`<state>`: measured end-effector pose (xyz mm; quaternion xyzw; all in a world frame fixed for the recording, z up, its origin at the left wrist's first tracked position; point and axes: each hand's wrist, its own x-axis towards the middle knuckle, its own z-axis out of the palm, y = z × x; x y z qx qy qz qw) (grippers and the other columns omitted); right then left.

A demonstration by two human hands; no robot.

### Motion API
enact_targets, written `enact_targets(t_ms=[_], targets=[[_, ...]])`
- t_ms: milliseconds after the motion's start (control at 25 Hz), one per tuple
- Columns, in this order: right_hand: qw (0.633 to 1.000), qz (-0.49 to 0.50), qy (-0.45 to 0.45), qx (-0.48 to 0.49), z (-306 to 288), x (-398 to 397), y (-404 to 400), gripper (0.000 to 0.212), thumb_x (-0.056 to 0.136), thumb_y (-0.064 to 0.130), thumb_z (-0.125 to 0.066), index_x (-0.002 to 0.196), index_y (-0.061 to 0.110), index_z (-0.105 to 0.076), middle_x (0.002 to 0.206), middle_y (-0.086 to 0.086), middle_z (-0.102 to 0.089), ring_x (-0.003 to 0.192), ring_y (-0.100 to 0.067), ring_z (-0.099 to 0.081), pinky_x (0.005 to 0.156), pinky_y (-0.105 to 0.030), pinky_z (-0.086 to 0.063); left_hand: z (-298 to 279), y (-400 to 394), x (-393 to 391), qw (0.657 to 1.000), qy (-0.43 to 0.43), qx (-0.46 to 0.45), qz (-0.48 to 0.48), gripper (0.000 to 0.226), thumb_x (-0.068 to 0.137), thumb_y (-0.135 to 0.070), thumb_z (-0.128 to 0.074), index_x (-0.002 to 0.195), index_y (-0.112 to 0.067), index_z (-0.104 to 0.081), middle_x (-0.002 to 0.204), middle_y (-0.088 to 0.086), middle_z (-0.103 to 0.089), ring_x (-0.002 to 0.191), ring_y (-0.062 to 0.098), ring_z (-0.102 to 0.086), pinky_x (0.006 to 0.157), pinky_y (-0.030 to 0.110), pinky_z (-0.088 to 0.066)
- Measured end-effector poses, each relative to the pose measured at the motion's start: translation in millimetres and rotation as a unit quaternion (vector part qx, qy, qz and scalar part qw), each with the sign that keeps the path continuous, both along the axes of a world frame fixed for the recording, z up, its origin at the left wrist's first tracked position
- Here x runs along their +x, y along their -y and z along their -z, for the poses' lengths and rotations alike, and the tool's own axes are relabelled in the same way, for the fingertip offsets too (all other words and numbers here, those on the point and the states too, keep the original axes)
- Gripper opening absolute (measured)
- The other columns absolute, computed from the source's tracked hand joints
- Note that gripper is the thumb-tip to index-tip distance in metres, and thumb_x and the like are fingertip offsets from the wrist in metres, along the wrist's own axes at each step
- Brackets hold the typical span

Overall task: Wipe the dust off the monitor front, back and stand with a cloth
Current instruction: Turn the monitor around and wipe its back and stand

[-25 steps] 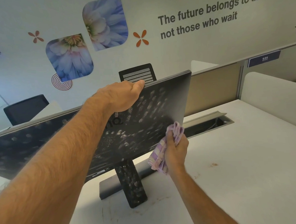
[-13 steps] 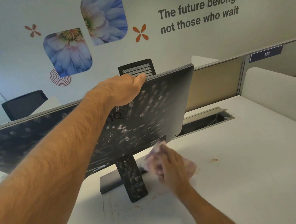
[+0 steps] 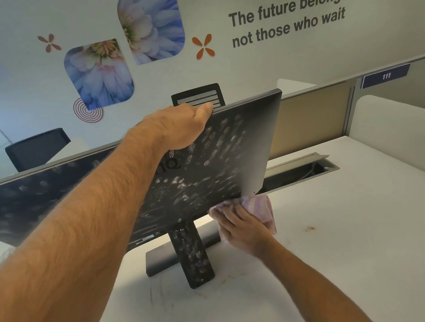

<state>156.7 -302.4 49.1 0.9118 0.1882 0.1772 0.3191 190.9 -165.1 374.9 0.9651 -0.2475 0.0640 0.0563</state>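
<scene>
Dusty monitor back under the cloth

Monitor (image 3: 231, 159) is the landmark: it stands on a white desk (image 3: 348, 239) with its dark back panel turned toward the camera, the panel tilted and speckled all over with pale dust smudges. Part of a logo shows near the middle of the panel, half hidden by the forearm. Over the monitor's top edge goes the left hand (image 3: 177, 128), fingers curled over the rim and out of sight behind it, thumb lying along the edge, gripping the screen. Down at the monitor's lower right corner is the right hand (image 3: 245, 227), fingers spread and pressing a lilac striped cloth (image 3: 258, 207) up against the underside of that corner; the cloth is bunched between the fingers and the panel and touches the bottom edge. Below the monitor's middle the stand (image 3: 191, 254) drops to the desk, its neck just as spotted with dust, its flat grey base lying behind it. Beyond the monitor's right edge an open cable tray (image 3: 304, 170) is sunk in the desk. Behind the monitor's top edge a black mesh chair back (image 3: 197, 95) peeks up. Farther behind it, the wall carries blue flower pictures (image 3: 99, 73) and a printed slogan (image 3: 289, 14).
</scene>
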Motion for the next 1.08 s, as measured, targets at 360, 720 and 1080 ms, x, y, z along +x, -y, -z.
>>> enact_targets(t_ms=[360, 720, 1080], targets=[[0.959, 0.185, -0.074, 0.203, -4.6, -32.0, -26.3, 0.071, 0.085, 0.039, -0.079, 0.143, 0.01, -0.051, 0.159, -0.025, -0.031, 0.141, -0.044, -0.038, 0.106, -0.054, -0.044, -0.2, 1.7, -0.7, 1.0, 0.0, 0.002, -0.002, 0.07, 0.102, -0.06, -0.01, 0.148, -0.019, -0.043, 0.139, 0.013, -0.054, 0.123, 0.031, -0.051, 0.109, 0.043, -0.034], [0.994, 0.066, -0.022, -0.083, -22.3, -9.0, -8.5, 0.076, 0.071, 0.039, -0.091, 0.134, 0.014, -0.056, 0.159, -0.027, -0.03, 0.136, -0.051, -0.038, 0.106, -0.063, -0.04, 2.7, 0.5, 5.1, 1.0, 0.007, 0.0, -0.002, 0.072, 0.101, -0.063, -0.009, 0.149, -0.021, -0.041, 0.142, 0.012, -0.052, 0.127, 0.032, -0.05, 0.11, 0.045, -0.034], [0.94, 0.182, 0.001, 0.289, -17.0, -32.8, -18.5, 0.092, 0.058, 0.046, -0.095, 0.135, 0.009, -0.061, 0.149, -0.016, -0.049, 0.127, -0.039, -0.053, 0.089, -0.051, -0.054, 1.8, 2.5, 2.0, 1.0, 0.003, 0.002, -0.002, 0.071, 0.101, -0.062, -0.009, 0.147, -0.019, -0.044, 0.14, 0.012, -0.053, 0.125, 0.032, -0.051, 0.11, 0.046, -0.035]])
